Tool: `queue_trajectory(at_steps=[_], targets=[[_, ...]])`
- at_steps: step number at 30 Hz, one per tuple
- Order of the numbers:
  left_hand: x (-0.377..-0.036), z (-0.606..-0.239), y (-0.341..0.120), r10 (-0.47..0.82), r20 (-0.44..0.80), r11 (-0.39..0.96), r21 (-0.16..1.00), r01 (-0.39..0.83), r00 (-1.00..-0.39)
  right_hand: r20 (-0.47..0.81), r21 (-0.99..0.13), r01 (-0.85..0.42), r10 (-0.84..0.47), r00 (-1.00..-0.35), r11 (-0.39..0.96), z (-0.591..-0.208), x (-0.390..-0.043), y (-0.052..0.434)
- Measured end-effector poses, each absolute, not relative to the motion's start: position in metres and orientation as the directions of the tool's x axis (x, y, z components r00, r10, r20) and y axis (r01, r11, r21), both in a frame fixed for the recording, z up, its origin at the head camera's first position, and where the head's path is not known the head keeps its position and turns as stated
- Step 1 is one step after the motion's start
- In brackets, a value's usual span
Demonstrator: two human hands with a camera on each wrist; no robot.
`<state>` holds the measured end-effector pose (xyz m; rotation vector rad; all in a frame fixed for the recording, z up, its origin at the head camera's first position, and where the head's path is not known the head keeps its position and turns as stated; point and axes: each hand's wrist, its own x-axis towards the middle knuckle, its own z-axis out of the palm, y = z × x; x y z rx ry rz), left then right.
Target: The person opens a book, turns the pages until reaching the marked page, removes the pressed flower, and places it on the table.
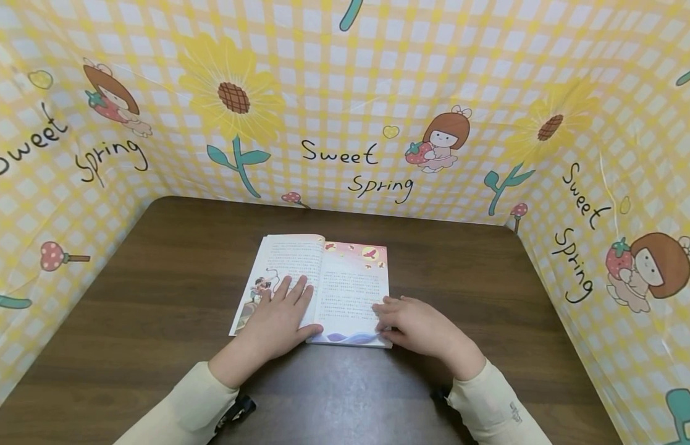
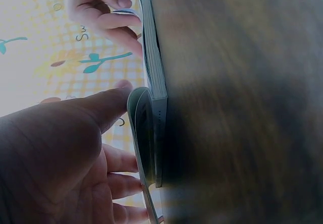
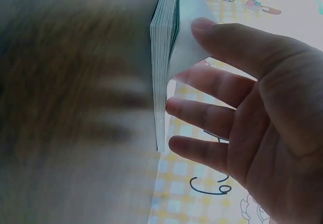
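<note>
An open book (image 1: 350, 287) lies on the table, printed text on both pages and a drawn archer on the left one. Spread over the left page is my left hand (image 1: 275, 318), its straight fingers resting on the paper and the thumb near the spine. At the right edge, my right hand (image 1: 422, 327) pinches a page (image 3: 189, 47) between thumb and forefinger. That page is bent up off the stack in the right wrist view. The other right fingers (image 3: 202, 110) reach along the book's side.
The brown wooden table (image 1: 155, 266) extends around the book on all sides. A yellow checked cloth (image 1: 333, 93) with flowers and "Sweet Spring" lettering walls the back and both sides. Black straps (image 1: 236, 413) show at the sleeves.
</note>
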<state>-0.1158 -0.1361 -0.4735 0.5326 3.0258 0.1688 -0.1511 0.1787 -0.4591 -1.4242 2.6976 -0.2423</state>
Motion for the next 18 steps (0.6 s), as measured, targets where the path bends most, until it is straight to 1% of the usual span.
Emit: queue_trajectory(at_steps=[5,8,18], targets=[[-0.1154,-0.4728,-0.1358,0.344,-0.04,0.935,0.109,0.339,-0.938,0.077,-0.193,-0.815,-0.819,-0.568,0.547,-0.4605,-0.1537,0.179],[-0.1153,-0.4726,-0.1355,0.342,-0.04,0.936,0.107,0.336,-0.939,0.114,-0.205,-0.803,-0.802,-0.587,0.559,-0.461,-0.1548,0.1781],[-0.115,-0.4722,-0.1341,0.339,-0.056,0.936,0.126,0.33,-0.939,0.149,-0.282,-0.711,-0.703,-0.696,0.644,-0.4605,-0.1546,0.1766]])
